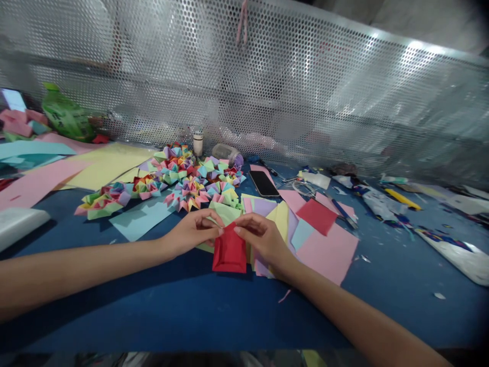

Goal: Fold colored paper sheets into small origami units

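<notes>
The folded red paper square is lying on the blue counter, at the near edge of a fanned spread of pastel paper sheets, w/ both hands working its top edge. Left hand is pinching the top-left corner, thumb and forefinger closed on the paper; right hand is pinching the top-right, fingers also closed on it. Rest of the piece is resting flat, lower edge pointing toward the person.

Judgement: to crease this well, keep the edges lined up before pressing, hold one corner fixed as anchor, and run the other fingertip along the fold w/ even pressure so the layers aren't slipping.

Both forearms are coming in low over the counter from the near side, converging on the red paper, wrists nearly flat, fingers curled down.

Beyond the red paper, a loose red sheet is lying on the pastel stack. Further back-left of it, a pile of multicolour folded paper units; behind and right, a black phone. At the back, a perforated metal panel is closing off the counter.
</notes>
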`<action>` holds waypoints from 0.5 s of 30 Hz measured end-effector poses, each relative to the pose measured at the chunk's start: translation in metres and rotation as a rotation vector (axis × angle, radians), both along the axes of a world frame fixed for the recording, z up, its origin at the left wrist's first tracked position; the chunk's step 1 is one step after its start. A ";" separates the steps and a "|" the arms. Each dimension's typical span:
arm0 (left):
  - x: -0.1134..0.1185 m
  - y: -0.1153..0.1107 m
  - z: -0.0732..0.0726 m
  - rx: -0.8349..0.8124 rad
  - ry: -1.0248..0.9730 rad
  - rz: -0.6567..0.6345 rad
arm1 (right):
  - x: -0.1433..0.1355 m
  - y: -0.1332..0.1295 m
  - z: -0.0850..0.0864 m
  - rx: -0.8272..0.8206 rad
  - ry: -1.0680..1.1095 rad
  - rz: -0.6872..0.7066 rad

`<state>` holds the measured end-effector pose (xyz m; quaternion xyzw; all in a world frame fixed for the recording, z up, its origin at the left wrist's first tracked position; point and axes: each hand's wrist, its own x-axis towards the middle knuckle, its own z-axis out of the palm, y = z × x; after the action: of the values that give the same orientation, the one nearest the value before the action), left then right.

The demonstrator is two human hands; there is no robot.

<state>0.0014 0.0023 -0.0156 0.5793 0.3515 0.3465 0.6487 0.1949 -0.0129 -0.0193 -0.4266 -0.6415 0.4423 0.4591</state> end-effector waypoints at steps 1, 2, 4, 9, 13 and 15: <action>0.000 0.000 0.001 -0.008 -0.004 0.003 | 0.000 0.000 0.000 0.001 0.002 0.010; 0.000 -0.001 0.001 -0.016 -0.012 0.005 | 0.000 -0.001 0.000 0.002 -0.001 0.028; 0.001 -0.001 0.000 -0.020 -0.023 -0.004 | -0.001 -0.003 0.001 0.019 -0.017 0.063; 0.000 0.001 -0.003 0.021 0.026 -0.037 | -0.003 -0.007 0.005 0.121 -0.099 0.051; 0.000 0.001 -0.003 0.026 0.049 -0.025 | -0.003 -0.008 0.009 0.132 -0.129 0.036; 0.000 0.002 -0.003 0.039 0.042 -0.031 | -0.003 -0.008 0.009 0.088 -0.102 0.020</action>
<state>0.0016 0.0043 -0.0189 0.6042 0.3492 0.3310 0.6351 0.1918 -0.0210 -0.0103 -0.4218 -0.6870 0.3959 0.4397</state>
